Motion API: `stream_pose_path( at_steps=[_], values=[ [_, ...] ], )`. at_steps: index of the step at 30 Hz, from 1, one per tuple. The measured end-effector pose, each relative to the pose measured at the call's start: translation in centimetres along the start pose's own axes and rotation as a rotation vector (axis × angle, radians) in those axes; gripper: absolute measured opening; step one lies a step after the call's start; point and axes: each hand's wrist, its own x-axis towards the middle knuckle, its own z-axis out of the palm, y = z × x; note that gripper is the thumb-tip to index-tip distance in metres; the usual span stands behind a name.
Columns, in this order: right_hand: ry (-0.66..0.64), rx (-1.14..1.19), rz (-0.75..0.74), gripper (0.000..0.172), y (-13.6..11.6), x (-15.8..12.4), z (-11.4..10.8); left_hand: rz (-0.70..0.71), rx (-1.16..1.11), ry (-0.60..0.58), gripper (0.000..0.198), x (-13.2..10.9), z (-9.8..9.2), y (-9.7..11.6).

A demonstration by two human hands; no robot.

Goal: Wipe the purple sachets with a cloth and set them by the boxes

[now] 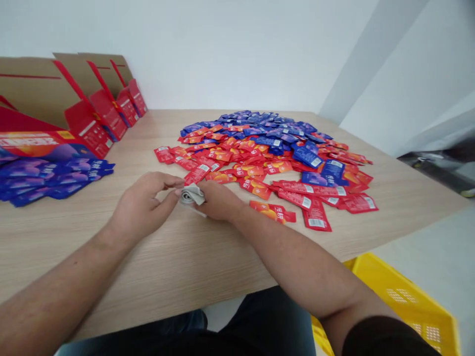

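Note:
Between my hands, above the front middle of the table, is a small grey-white roll (188, 196) with a spiral end facing me and a loose flap on top. I cannot make out if it is paper or plastic film. My right hand (218, 199) is closed around its right side, hiding part of it. The thumb and fingers of my left hand (146, 200) are bent together in a pinch at the roll's left edge. Just beyond my fingertips lie red and orange sachets (198, 173), part of a wide heap that turns to blue sachets (267, 126) towards the back.
At the left stand several open red cartons (83, 131) with brown insides, and overlapping blue sachets (52, 178) lie before them. A yellow plastic crate (401, 287) sits below the right table edge. The wooden table (178, 267) meets a white wall (222, 54) behind.

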Motion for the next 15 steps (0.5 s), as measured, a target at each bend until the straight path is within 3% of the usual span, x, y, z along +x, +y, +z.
stream_pose_path(
  at_steps=[3, 5, 8, 15],
  values=[
    [0.001, -0.006, 0.023, 0.022, 0.1, 0.1, 0.0, 0.049, -0.022, 0.076, 0.016, 0.5, 0.7, 1.3],
    [0.005, -0.032, 0.038, 0.026, 0.1, 0.2, -0.1, 0.014, -0.027, 0.122, 0.015, 0.8, 1.5, 1.0],
    [0.016, -0.058, 0.054, 0.03, 0.2, 0.2, -0.2, -0.073, -0.02, 0.18, 0.018, 1.2, 2.7, -0.8],
    [0.017, -0.059, 0.077, 0.032, 0.4, 0.3, -0.2, -0.377, -0.172, 0.13, 0.034, 1.4, 4.1, -5.3]
  ],
)
